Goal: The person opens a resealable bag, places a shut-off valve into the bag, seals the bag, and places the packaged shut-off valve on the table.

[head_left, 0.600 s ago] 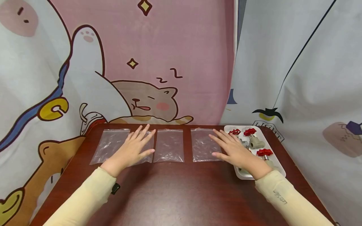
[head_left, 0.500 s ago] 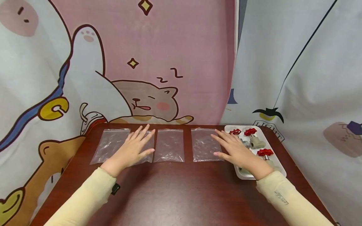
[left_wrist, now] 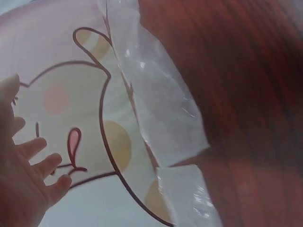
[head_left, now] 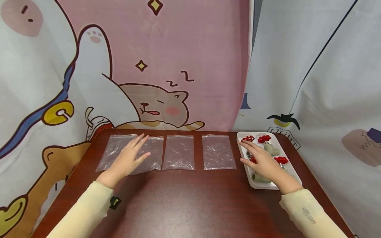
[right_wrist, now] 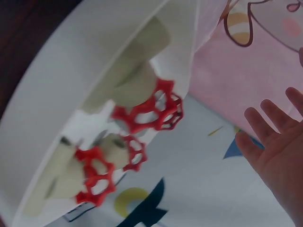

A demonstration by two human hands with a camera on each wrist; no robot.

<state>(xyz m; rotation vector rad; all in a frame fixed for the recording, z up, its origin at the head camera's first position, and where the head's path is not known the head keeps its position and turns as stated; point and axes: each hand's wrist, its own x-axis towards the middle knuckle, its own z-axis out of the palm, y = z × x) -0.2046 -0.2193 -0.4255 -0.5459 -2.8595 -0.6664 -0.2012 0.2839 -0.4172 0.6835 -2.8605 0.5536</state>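
My left hand (head_left: 123, 162) is held over the two leftmost clear plastic bags (head_left: 151, 153), fingers spread and holding nothing. Toward the right, my right hand (head_left: 265, 163) hovers over a white tray (head_left: 293, 173), its fingers extended and no object in its grasp. Inside the tray lie several valves with red handwheels (head_left: 264, 138) and pale grey-green pipe bodies (head_left: 271, 150); the hand partly hides some of them. The right wrist view shows the red handwheels (right_wrist: 97, 177) close up, beside the open fingers. In the left wrist view, the bags (left_wrist: 154, 90) lie past the fingertips.
Another clear bag (head_left: 178, 153) lies mid-row, and one more bag (head_left: 218, 153) is just left of the tray. All rest on a dark red-brown table (head_left: 184, 205). A printed cartoon curtain (head_left: 202, 49) hangs behind its far edge.
Both hands have moved apart: the left one leftward, the right one rightward off the rightmost bag and over the tray. The bags and tray have stayed in place.
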